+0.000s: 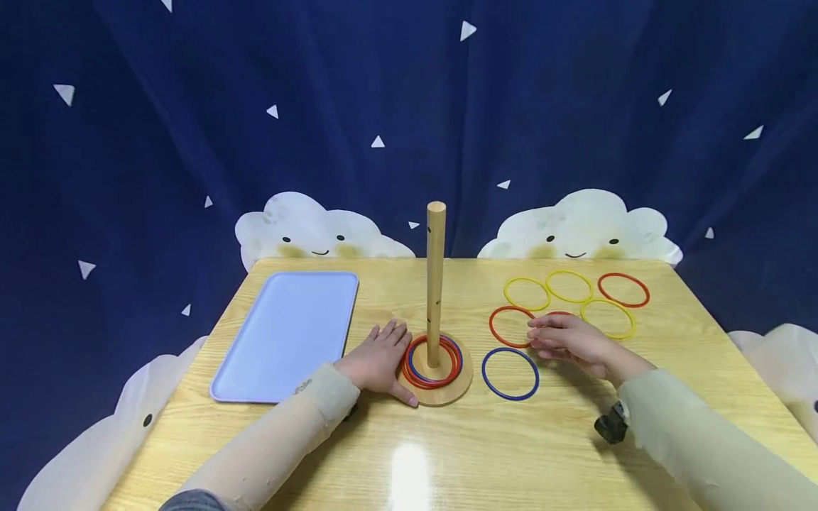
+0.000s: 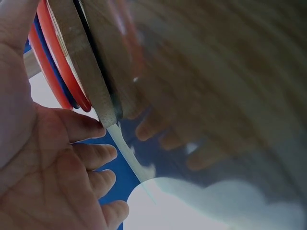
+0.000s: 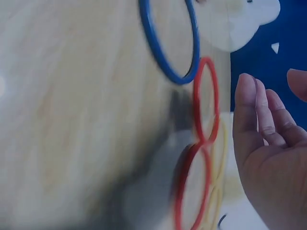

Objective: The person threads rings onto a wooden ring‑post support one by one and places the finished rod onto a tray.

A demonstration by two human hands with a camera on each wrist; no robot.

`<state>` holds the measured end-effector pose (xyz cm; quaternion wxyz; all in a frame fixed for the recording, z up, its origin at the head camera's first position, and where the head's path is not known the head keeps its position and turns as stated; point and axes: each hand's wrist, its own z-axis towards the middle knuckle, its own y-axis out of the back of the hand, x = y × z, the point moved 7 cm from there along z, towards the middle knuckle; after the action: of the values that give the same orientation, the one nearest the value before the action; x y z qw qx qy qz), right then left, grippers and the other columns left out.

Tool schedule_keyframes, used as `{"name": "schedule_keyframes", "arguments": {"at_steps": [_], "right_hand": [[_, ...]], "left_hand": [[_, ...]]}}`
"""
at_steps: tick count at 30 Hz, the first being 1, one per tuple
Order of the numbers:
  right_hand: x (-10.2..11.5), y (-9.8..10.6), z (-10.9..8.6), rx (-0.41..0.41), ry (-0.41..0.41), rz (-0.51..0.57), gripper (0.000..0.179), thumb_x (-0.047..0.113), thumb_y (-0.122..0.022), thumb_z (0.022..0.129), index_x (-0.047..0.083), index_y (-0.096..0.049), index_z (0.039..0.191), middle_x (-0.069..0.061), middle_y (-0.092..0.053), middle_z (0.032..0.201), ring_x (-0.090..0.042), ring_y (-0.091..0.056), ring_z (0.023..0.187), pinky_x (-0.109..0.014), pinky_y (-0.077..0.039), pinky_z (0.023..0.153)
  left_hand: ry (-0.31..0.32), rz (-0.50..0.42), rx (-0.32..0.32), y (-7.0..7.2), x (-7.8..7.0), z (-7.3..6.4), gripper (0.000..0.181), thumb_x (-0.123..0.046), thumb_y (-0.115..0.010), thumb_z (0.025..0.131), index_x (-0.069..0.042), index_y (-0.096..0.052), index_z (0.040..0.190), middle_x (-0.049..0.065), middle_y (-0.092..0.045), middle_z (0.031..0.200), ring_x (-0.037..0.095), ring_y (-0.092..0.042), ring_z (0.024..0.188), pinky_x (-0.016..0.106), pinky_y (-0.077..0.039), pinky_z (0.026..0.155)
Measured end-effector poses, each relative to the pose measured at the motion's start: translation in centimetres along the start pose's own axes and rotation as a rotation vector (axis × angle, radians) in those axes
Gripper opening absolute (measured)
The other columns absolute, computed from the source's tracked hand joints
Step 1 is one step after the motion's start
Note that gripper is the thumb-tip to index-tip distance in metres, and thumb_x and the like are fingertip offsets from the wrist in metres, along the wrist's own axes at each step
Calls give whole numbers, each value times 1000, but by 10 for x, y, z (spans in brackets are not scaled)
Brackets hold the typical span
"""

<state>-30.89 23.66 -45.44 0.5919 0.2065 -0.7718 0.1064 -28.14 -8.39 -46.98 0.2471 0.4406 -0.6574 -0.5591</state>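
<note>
A wooden peg (image 1: 436,277) rises upright from a round wooden base (image 1: 465,383). Red rings (image 1: 406,372) and a blue ring (image 1: 454,343) lie round its foot. My left hand (image 1: 380,358) rests beside the base with fingers spread, the thumb along its near edge; in the left wrist view its fingertips are right at the base's rim. My right hand (image 1: 571,342) hovers over the loose rings with fingers loosely extended and nothing in its grasp. Partly hidden beneath it is a red ring (image 3: 181,191). Close to its fingertips lies another red ring (image 1: 491,328).
Nearer me lies a loose blue ring (image 1: 483,374). Several yellow rings (image 1: 571,272) and a far red ring (image 1: 624,275) lie at the back right. A blue tray (image 1: 290,333) occupies the table's left side. Behind the table (image 1: 511,461) hangs a dark blue curtain (image 1: 409,85).
</note>
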Motion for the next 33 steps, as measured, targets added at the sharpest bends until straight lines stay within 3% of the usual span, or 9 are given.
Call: {"name": "schedule_keyframes", "arguments": {"at_steps": [5,10,18,21,27,33], "right_hand": [[-16,13,-11,-37,-26,32,49,10,-58,106,-20,-40,141,-6,-72,111,-14,-71,101,-30,-59,85],[-32,8,-15,-48,-57,35,49,12,-62,105,-17,-44,139,-5,-70,110,-13,-69,98,-30,-59,84],[-43,0,-14,-103,-60,-63,43,9,-61,104,-18,-49,134,-8,-65,106,-12,-65,93,-28,-59,80],[-42,-4,-13,-139,-56,-158,44,7,-66,101,-18,-50,133,-9,-66,104,-14,-65,92,-28,-58,79],[-30,-10,-9,-237,-11,-518,36,10,-81,87,-8,-63,113,-4,-62,88,-17,-56,81,-28,-48,71],[-17,-18,-5,-264,69,-816,7,4,-69,85,3,-63,88,-1,-59,76,-17,-52,70,-32,-43,66]], "left_hand": [[-4,-5,-6,2,2,2,131,-75,-82,69,0,-29,162,20,-18,169,38,-9,157,53,-12,125],[3,-1,-10,3,4,3,132,-75,-82,68,0,-29,162,20,-19,169,38,-9,157,53,-12,125],[-4,-21,7,1,1,4,131,-73,-83,70,0,-27,162,21,-18,169,38,-8,157,53,-10,125],[-2,-20,16,-2,2,4,131,-74,-83,70,0,-26,163,20,-17,169,37,-8,157,53,-10,125],[8,-16,18,-4,2,5,132,-74,-82,70,0,-26,163,20,-17,169,38,-8,157,53,-10,125],[7,-20,11,-2,1,4,132,-73,-83,69,1,-27,162,20,-17,169,38,-8,157,53,-11,125]]}}
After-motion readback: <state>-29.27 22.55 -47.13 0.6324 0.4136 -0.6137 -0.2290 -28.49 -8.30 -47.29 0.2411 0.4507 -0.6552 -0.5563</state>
